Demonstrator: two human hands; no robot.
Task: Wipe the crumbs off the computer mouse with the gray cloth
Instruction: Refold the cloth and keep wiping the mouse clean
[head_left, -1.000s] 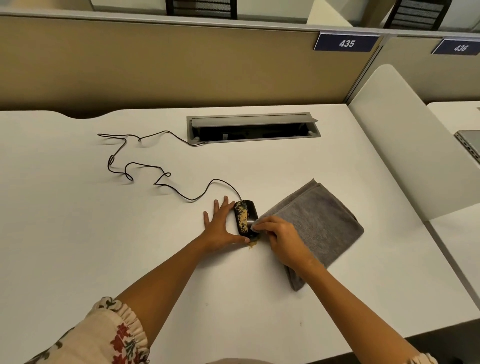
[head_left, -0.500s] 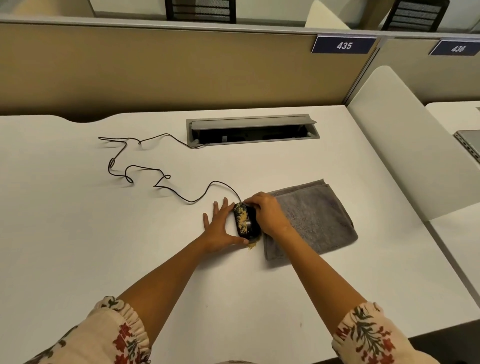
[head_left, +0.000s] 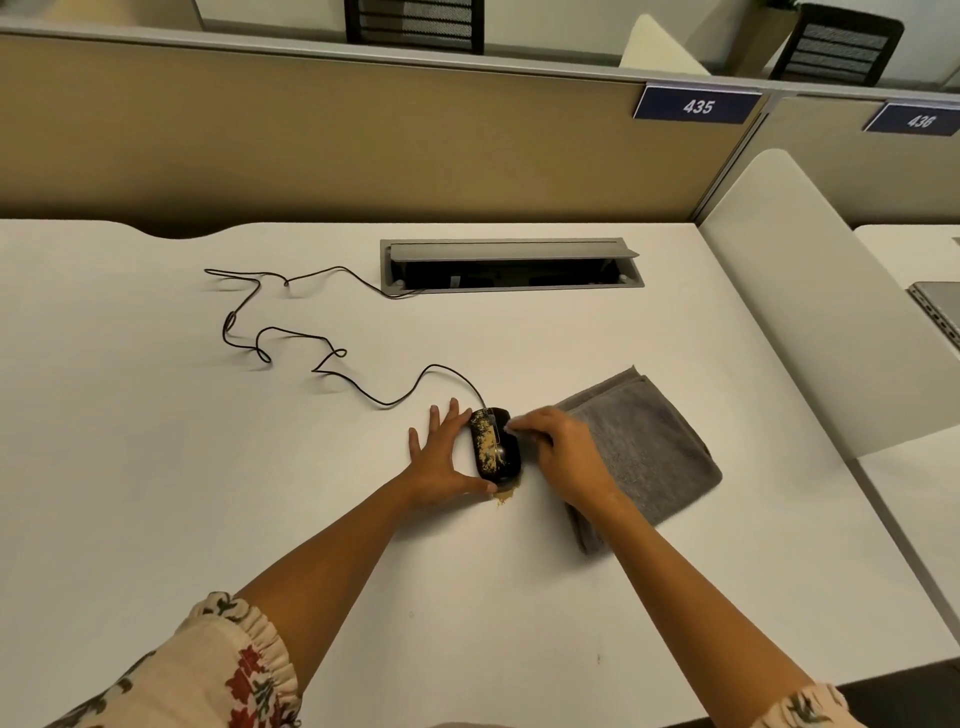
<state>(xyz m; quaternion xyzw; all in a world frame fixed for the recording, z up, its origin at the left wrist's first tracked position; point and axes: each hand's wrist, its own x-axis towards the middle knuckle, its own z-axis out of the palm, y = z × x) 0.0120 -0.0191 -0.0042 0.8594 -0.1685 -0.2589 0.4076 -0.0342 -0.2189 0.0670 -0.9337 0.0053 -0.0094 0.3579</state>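
A black wired computer mouse (head_left: 500, 453) lies on the white desk, with tan crumbs (head_left: 485, 440) spread along its left half. A small heap of crumbs (head_left: 504, 498) sits on the desk at its near end. My left hand (head_left: 444, 460) rests flat against the mouse's left side, fingers spread, thumb hooked round the near end. My right hand (head_left: 563, 452) pinches the left edge of the folded gray cloth (head_left: 644, 452) and holds it against the mouse's far right side. The rest of the cloth lies on the desk to the right.
The mouse's black cable (head_left: 291, 338) loops left and back to an open grey cable box (head_left: 511, 265) set in the desk. A tan partition stands behind. A white divider (head_left: 810, 312) bounds the desk on the right, with a laptop corner (head_left: 940, 306) beyond it.
My right hand has moved with the cloth edge from the mouse's near end over its far end to its right side. The cloth has settled flatter. My left hand has stayed put.
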